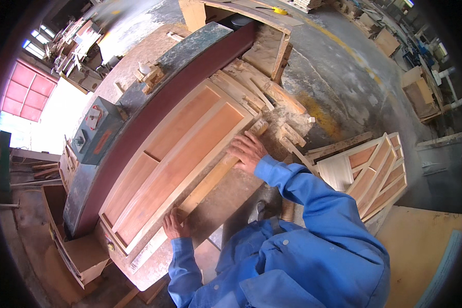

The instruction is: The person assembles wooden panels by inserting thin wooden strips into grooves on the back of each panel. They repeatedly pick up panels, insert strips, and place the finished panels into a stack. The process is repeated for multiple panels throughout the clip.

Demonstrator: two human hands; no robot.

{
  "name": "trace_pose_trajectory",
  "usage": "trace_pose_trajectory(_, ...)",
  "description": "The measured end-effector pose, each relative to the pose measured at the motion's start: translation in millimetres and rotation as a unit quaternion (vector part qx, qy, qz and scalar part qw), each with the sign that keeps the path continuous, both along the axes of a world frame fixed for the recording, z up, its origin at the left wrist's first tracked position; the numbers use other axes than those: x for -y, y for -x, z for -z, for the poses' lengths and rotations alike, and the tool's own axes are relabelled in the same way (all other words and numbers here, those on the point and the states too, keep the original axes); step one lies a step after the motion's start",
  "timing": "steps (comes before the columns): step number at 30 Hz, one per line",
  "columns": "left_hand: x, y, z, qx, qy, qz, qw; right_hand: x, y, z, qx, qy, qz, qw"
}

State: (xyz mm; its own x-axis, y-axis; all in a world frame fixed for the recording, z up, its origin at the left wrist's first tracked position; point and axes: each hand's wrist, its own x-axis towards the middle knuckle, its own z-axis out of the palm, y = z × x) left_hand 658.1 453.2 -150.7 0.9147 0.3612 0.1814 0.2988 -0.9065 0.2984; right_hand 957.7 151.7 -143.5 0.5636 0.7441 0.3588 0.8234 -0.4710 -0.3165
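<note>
A long wooden strip (206, 188) lies along the near side of a dusty worktable (231, 196). My left hand (175, 225) grips it toward the lower left, fingers over its far side. Farther up, my right hand (249, 151) is spread over the same strip, with the thumb on the near side. Just beyond my fingers is a framed wooden panel (184, 161) with reddish insets and pale rails. Its far long edge lies along the maroon belt (158, 131) of a long edge sander. Whether my fingertips touch the panel's frame I cannot tell.
Wood offcuts (269, 88) lie at the table's right end. A control box (98, 131) and small wood blocks (152, 79) sit on the sander's housing (133, 96). More framed panels (373, 169) are stacked to my right. An open wooden box (84, 254) stands at lower left.
</note>
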Motion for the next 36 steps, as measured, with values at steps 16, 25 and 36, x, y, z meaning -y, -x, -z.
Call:
trace_pose_trajectory(16, -7.5, -37.2, -14.2, 0.060, 0.023, 0.008, 0.998, -17.3, -21.3, -5.2, -0.047, -0.005, 0.035, 0.998)
trace_pose_trajectory(25, -100.5, 65.7, -4.9, 0.119, -0.082, -0.146, 0.979, -28.5, -45.4, 6.5, 0.032, 0.013, 0.015, 0.999)
trace_pose_trajectory(36, -113.8, 60.1, -4.5, 0.147, -0.063, -0.206, 0.965, -40.3, -58.3, 8.0, 0.009, -0.017, 0.057, 0.998)
